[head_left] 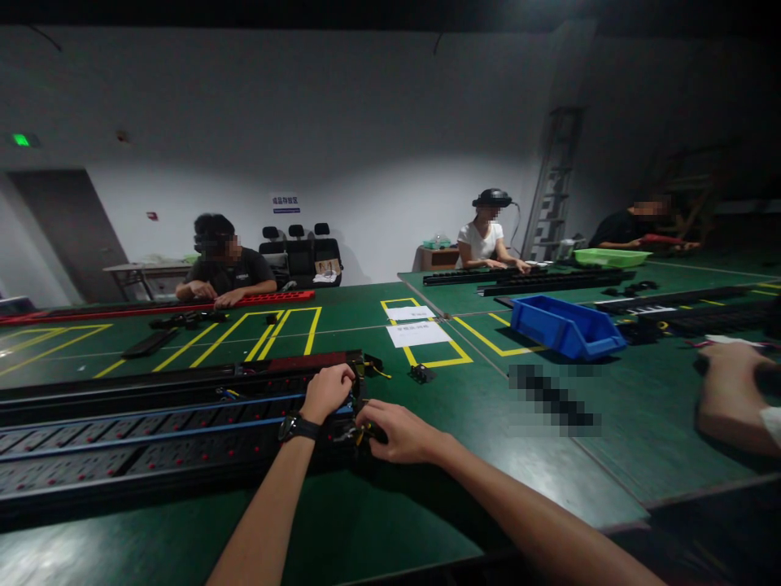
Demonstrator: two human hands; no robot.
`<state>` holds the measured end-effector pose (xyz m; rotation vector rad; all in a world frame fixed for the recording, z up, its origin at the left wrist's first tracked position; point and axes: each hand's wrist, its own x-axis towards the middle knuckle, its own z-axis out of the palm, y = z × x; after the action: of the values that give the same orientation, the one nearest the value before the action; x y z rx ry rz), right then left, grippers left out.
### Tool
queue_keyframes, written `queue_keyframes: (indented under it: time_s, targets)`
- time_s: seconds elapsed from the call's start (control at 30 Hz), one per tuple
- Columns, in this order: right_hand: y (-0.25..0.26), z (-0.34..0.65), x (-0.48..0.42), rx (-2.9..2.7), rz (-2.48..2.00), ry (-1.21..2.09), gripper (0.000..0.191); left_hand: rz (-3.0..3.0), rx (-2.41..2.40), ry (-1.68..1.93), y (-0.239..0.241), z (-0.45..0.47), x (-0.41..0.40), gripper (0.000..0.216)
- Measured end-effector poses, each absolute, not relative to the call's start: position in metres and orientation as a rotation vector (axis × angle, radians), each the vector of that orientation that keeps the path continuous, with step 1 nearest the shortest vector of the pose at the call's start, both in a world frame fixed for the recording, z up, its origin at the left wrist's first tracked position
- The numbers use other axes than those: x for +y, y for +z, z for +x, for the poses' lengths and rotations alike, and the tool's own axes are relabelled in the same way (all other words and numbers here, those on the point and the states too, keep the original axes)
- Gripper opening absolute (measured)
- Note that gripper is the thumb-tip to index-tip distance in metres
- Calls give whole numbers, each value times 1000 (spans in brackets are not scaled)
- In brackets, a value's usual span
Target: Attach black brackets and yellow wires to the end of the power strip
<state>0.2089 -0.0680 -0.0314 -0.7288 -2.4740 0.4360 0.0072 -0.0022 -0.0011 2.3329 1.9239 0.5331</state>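
Note:
Long black power strips (164, 457) with rows of outlets and red dots lie side by side on the green table, coming in from the left. My left hand (328, 393), with a black watch at the wrist, is closed over the right end of a strip, its fingers curled at the edge. Just to the right, my right hand (403, 430) pinches at that same end, thumb and fingers together; what lies between them is too small and dark to name. Thin yellow wires (379, 368) stick out beyond the end. A small black part (421, 373) lies behind my hands.
A blue bin (565, 325) stands to the right, and a light green tray (612, 257) farther back. Paper sheets (417, 334) lie among yellow tape lines. People work across the table (500, 480); another person's arm (735, 395) reaches in at right.

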Motion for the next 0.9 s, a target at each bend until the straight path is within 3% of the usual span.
queue_keyframes:
  time_s: [0.3, 0.57, 0.9]
  targets:
    - [-28, 213, -63, -2453, -687, 550, 39, 2325, 1932, 537, -1, 7, -3, 28]
    - [-26, 221, -58, -2397, -710, 756, 26, 2319, 1935, 534, -1, 6, -3, 28]
    - [-30, 211, -60, -2432, -631, 649, 24, 2328, 1935, 536, -3, 6, -1, 28]
